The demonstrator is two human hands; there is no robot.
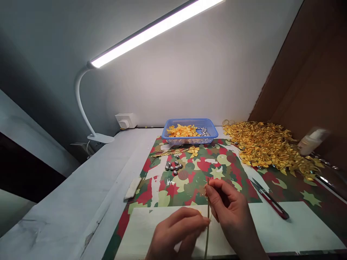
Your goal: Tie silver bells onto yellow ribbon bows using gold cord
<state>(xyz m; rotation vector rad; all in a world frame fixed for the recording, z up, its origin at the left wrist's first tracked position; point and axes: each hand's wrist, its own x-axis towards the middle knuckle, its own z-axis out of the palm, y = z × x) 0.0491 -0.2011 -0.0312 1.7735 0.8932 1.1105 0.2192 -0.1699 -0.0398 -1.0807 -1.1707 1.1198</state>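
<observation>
One blue basket (189,141) stands at the back of the bench (89,191). Far left of the basket is one lit lamp (157,31), its bar reaching above it. Just left of the basket, against the wall, is one white box (132,119) with one plug (124,124). One white pad (132,188) lies left of the basket and nearer the front. In front of the basket's left half are several thin wires (169,152), too close together to count, and about nine loose silver beads (175,168). Nearer the front is the left hand (179,233), fingertips close together beside one thin stem (208,207); whether they grip it, I cannot tell. The stem is upright in front of the basket's right half, its top pinched between the thumb and fingers of the right hand (230,206). Right of the basket lie one pile of gold flowers (262,141), uncountable, and, nearer the front, one pair of scissors (277,206). Farthest right of the basket is one blurred bottle (310,143).
</observation>
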